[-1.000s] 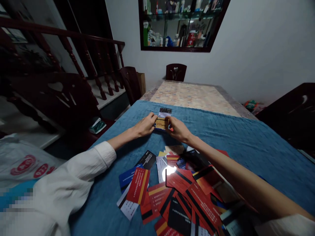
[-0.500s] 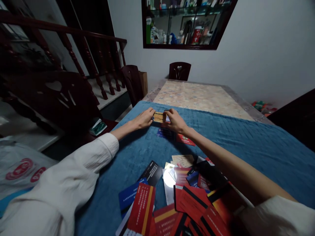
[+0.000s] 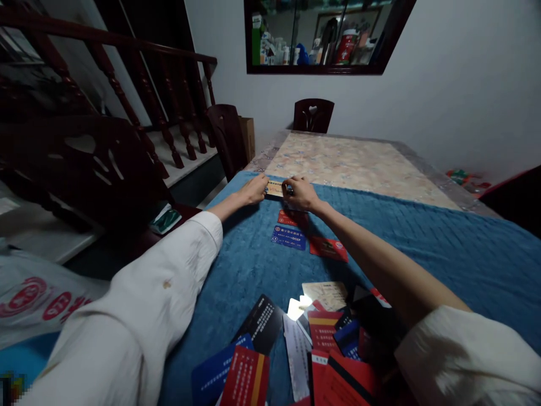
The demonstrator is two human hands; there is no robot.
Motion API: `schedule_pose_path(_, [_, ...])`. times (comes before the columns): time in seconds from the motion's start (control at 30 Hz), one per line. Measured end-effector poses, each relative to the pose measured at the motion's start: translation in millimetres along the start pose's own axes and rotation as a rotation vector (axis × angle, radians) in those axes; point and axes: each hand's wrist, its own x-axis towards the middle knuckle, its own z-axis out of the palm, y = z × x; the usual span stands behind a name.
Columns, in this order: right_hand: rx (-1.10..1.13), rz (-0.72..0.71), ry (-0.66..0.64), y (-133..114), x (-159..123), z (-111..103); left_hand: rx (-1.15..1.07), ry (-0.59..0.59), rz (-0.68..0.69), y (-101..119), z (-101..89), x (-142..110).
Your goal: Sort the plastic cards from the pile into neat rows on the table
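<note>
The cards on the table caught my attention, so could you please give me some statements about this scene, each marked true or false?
1. A gold-coloured card is between the left hand and the right hand. True.
2. In the picture, a red card lies to the right of the blue DCEP card. True.
3. The blue DCEP card lies in the loose pile of cards. False: it lies apart from that pile, on the blue cloth.
4. The person's sleeves are black. False: the left sleeve and the right sleeve are whitish.
5. A dark chair stands at the table's far end. True.
</note>
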Motion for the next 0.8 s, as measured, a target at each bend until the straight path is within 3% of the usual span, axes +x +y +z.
schedule_pose_path(0.27, [-0.014, 0.046, -0.066, 4.0, 15.8, 9.0, 0.026, -0.041, -0.074, -9.4, 11.9, 21.8])
schedule_pose_path(0.8, [-0.055, 0.138, -0.185, -2.5, 27.9, 11.3, 0.023, -0.135, -0.147, -14.6, 16.6, 31.2])
